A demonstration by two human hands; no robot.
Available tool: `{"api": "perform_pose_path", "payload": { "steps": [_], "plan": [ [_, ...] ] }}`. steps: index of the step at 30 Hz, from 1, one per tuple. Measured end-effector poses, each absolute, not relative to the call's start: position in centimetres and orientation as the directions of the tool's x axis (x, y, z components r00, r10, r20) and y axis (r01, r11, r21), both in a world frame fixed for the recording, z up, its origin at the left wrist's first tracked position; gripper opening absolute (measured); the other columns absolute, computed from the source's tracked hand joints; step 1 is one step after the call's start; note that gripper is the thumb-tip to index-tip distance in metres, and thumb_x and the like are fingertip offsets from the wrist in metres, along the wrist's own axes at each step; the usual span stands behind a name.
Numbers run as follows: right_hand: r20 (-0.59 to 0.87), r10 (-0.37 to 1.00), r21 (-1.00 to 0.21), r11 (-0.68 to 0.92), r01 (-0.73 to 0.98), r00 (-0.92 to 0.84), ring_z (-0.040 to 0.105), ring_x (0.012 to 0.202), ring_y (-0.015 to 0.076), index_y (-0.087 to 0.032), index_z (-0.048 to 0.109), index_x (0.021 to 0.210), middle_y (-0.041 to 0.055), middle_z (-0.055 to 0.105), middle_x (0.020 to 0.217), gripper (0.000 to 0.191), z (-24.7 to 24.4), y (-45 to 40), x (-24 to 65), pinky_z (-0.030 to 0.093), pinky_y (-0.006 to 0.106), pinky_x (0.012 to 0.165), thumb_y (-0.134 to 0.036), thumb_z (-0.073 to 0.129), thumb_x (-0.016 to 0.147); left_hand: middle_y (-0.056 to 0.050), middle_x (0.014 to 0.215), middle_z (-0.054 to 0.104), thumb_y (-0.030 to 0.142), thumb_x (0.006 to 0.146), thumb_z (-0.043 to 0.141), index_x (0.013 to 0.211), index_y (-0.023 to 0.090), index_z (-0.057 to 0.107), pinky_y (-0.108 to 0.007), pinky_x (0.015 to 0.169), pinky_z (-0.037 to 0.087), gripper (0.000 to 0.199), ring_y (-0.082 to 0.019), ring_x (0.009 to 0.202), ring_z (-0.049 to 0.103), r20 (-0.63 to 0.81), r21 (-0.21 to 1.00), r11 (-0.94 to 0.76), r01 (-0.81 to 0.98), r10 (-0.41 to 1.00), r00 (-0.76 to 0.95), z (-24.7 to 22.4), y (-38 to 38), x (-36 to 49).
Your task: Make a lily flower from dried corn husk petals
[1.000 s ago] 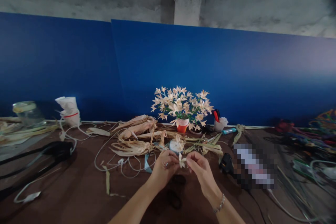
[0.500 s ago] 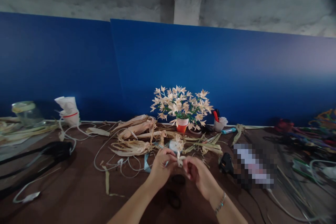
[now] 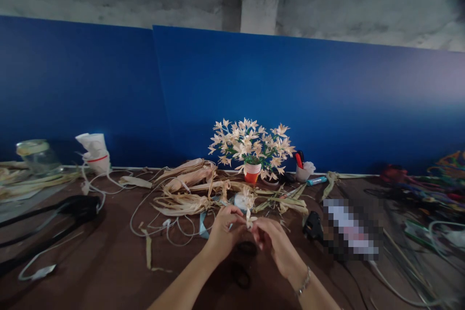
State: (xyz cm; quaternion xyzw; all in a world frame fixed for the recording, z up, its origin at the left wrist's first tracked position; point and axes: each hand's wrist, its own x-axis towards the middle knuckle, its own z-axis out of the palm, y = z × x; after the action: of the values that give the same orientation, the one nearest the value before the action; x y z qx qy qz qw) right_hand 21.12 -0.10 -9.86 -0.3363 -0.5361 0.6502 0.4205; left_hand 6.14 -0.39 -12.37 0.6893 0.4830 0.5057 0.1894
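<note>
A small pale husk flower (image 3: 249,220) is pinched between my two hands near the middle of the brown table. My left hand (image 3: 225,233) holds it from the left with fingers bent together. From the right, my right hand (image 3: 271,241) grips its side between thumb and fingers; a bracelet circles that wrist. Behind them stands a bunch of cream flowers (image 3: 247,141) with green stems in an orange and white pot (image 3: 252,173). Dried corn husks (image 3: 185,203) lie just beyond my left hand.
Black glue gun (image 3: 313,226) and a blurred-out patch lie right of my hands. White cords loop at the left, near a glass jar (image 3: 39,157) and a white bag (image 3: 95,152). A small cup (image 3: 303,173) holds red-handled tools. Tangled wires fill the far right; a blue panel (image 3: 254,77) rises behind.
The small flower has turned slightly between my fingers, and its petals show at a different angle. My right hand and wrist have shifted slightly. The things on the table have not moved.
</note>
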Motion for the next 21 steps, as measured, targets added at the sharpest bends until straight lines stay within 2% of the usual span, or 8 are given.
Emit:
{"api": "perform_pose_path", "payload": {
  "steps": [6,11,17,21],
  "plan": [
    [-0.031,0.892,-0.983,-0.11,-0.15,-0.45,0.031,0.044,0.0054,-0.014,0.05,0.053,-0.0045,0.042,0.047,0.017,-10.4,0.2,20.9,0.021,0.02,0.042,-0.024,0.059,0.063,-0.003,0.078,0.054,0.018,0.069,0.058,0.063,0.02,0.065,-0.029,0.074,0.038,0.01,-0.016,0.079,0.049,0.508,0.762,-0.464,0.451,0.861,0.028,-12.7,-0.2,6.1],
    [-0.064,0.906,-0.994,-0.096,-0.056,-0.418,0.031,0.041,0.0049,-0.014,0.053,0.054,-0.0053,0.042,0.044,0.015,-10.9,0.5,20.8,0.019,0.02,0.041,-0.026,0.059,0.061,-0.003,0.081,0.054,0.012,0.069,0.056,0.062,0.019,0.063,-0.029,0.077,0.038,0.012,-0.016,0.083,0.049,0.493,0.779,-0.474,0.411,0.868,0.065,-12.6,-0.3,6.1],
    [-0.052,0.905,-0.997,-0.07,-0.028,-0.423,0.03,0.039,0.0047,-0.015,0.051,0.049,-0.0057,0.041,0.042,0.019,-11.4,0.8,20.9,0.019,0.021,0.041,-0.027,0.059,0.061,-0.004,0.082,0.054,0.02,0.072,0.056,0.063,0.019,0.064,-0.029,0.076,0.038,0.012,-0.016,0.083,0.049,0.478,0.781,-0.48,0.4,0.871,0.112,-12.0,-0.7,6.1],
    [-0.078,0.893,-0.996,-0.089,-0.005,-0.444,0.031,0.04,0.0046,-0.014,0.055,0.054,-0.0058,0.043,0.043,0.017,-11.3,0.9,21.2,0.02,0.02,0.041,-0.028,0.06,0.061,-0.004,0.083,0.054,0.025,0.073,0.055,0.067,0.02,0.065,-0.029,0.076,0.038,0.013,-0.016,0.083,0.049,0.485,0.756,-0.498,0.425,0.862,0.147,-11.7,-0.7,5.8]
  ]
}}
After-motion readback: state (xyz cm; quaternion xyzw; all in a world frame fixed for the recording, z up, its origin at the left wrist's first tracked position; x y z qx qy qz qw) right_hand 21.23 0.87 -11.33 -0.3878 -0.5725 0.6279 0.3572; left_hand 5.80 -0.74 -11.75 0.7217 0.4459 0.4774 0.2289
